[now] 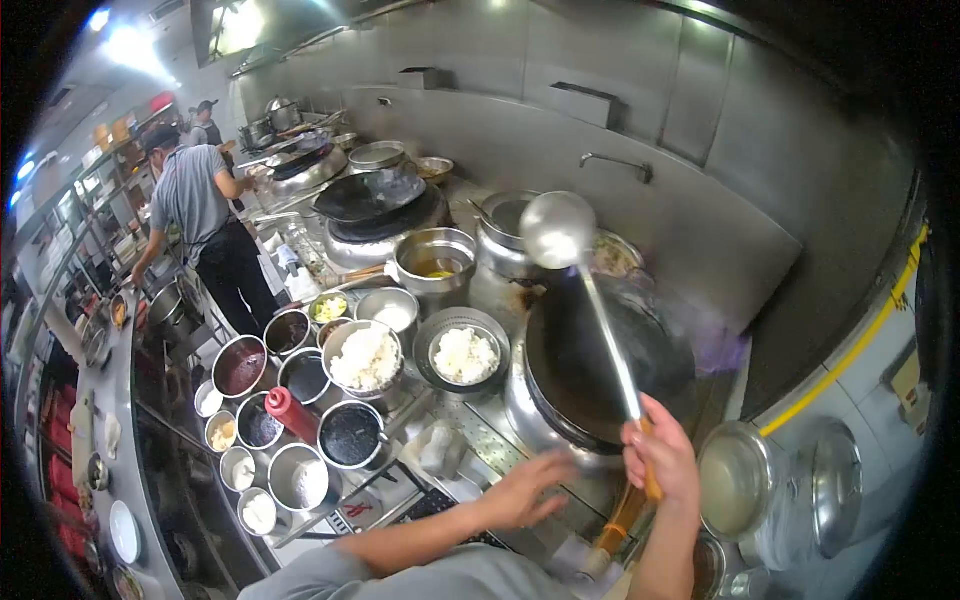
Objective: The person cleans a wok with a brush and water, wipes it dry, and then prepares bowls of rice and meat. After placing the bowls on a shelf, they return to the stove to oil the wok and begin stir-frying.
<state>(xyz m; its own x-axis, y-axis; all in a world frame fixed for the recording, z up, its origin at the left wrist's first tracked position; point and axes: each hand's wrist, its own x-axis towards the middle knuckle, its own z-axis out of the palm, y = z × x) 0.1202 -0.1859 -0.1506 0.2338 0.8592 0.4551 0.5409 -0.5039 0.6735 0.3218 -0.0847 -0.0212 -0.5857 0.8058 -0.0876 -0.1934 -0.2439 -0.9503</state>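
Note:
My right hand (664, 455) is closed round the wooden end of a long metal ladle (610, 335). The ladle slants up and away over a large dark wok (590, 370), its round bowl raised beyond the wok's far rim. Steam or smoke hangs over the wok, and I cannot make out its contents. My left hand (525, 490) reaches out with fingers extended, slightly blurred, just before the near edge of the wok stove. It holds nothing. To its left stands a bowl of white rice (465, 355) inside a perforated metal strainer (490, 325).
A second pot of rice (365, 357), a red squeeze bottle (290, 412) and several sauce pots (350, 434) crowd the left side. Ahead are an oil pot (435, 262) and another wok (370, 196). A tap (615, 162) juts from the wall. Two people (205, 205) stand far left.

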